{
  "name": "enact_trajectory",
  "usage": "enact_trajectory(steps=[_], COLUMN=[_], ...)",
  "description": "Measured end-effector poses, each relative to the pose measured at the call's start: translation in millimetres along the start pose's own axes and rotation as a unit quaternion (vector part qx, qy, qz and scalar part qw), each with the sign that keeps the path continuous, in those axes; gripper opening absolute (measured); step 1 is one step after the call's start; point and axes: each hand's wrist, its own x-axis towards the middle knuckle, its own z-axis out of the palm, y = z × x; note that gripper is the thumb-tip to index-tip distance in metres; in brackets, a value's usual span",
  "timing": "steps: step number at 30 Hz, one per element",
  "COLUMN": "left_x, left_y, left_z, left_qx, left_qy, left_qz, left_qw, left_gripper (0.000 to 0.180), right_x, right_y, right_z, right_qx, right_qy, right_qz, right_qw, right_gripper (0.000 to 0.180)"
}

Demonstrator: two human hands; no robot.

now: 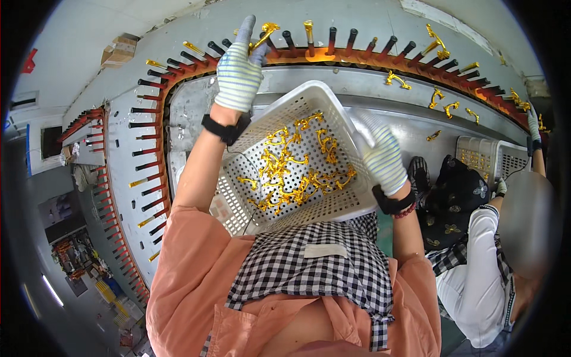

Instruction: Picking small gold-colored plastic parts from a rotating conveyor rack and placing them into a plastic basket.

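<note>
Gold fitting [269, 28]: 1 o'clock from left hand [241, 71], the nearer | axis 7-to-1 | left fingers [246, 28] parted, right hand [382, 156] blurred; both grips unclear

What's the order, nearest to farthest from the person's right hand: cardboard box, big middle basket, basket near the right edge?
In the head view, from the right hand:
1. Big middle basket: just to its left.
2. Basket near the right edge: off to its right.
3. Cardboard box: far off, upper left.
</note>
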Motion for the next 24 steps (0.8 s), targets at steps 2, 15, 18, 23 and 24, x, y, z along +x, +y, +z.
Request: enact_trajectory(steps=[2,15,18,23,24], left_x=[-9.6,-39.8,-68.5,-80.9,-77.0], left_y=[13.7,56.7,48.0,14.0,6.5], left_z=[-8.3,-5.0,1.3,-0.5,0.8], left_qx=[0.019,-0.014,0.010,-0.006,0.001], left_qy=[0.020,-0.081,-0.308,-0.332,-0.293], left_qz=[0.074,0.264,0.173,0.238,0.231], left_qw=[0.997,0.961,0.935,0.913,0.928], left_gripper=[0.062,0.074,0.068,0.056,0.053], right_x=[22.2,185.7,183.9,173.0,166.7], right_y=[20.7,102.3,112.3,63.9,66.7], right_z=[-10.1,-49.1,-36.5,-22.2,-24.3], right_qx=[-0.048,-0.274,-0.284,0.256,0.383], right_qy=[0.122,0.136,0.133,0.060,0.061], right_qz=[-0.007,0.165,0.136,0.236,0.223], right_qw=[0.991,0.938,0.940,0.935,0.894], right_gripper=[0.050,0.056,0.047,0.032,0.031])
